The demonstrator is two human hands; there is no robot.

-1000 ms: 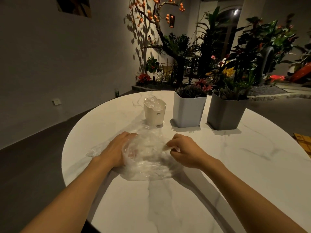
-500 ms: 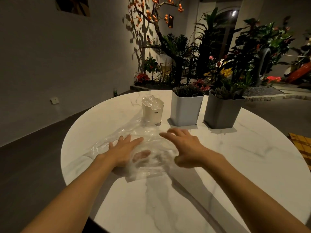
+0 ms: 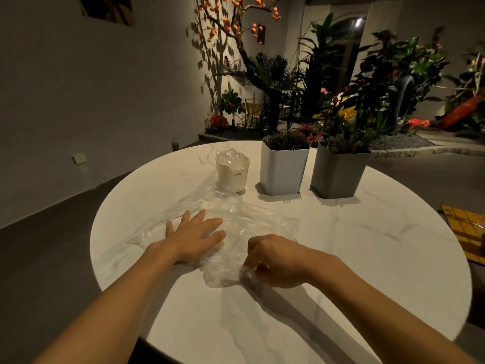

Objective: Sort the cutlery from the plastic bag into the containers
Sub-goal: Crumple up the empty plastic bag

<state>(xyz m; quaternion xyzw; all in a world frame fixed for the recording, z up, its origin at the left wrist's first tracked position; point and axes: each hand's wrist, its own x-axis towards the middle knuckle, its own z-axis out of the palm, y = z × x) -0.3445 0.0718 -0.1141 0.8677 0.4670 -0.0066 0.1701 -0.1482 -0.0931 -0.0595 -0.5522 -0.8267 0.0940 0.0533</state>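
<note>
A person's left hand (image 3: pixel 195 236) is lying flat, palm down with fingers straight and spread, on a clear plastic bag (image 3: pixel 236 214). The bag is stretching crumpled and nearly flat across a round, white marble-patterned table (image 3: pixel 367 258). The right hand (image 3: pixel 275 261) is resting at the bag's near edge, its fingers curled under and pinching a bunched fold of the film against the tabletop. The two hands are sitting near each other but apart, with wrinkled plastic showing between them. Whether any cutlery is lying inside the bag cannot be told through the creases and glare.

The bag's far end is reaching the foot of a small cream container (image 3: pixel 232 174), though whether it is touching cannot be told. Clear plastic spoons (image 3: pixel 227 156) are standing bowl-up in that container. Just to its right, a taller white container (image 3: pixel 283 169) is holding a dense bundle of dark cutlery (image 3: pixel 286 140), with what look like fork tines showing above the rim. Beside that, a grey container (image 3: pixel 337 172) of similar shape is standing with its contents too dim to name. The three containers are lining up along the far side of the table, well beyond the hands.

Behind the table, potted plants (image 3: pixel 341 101) and a bare branch hung with orange fruit (image 3: pixel 236 22) are standing lit against a dim wall. A wall socket (image 3: pixel 78 158) is showing low on the left.
</note>
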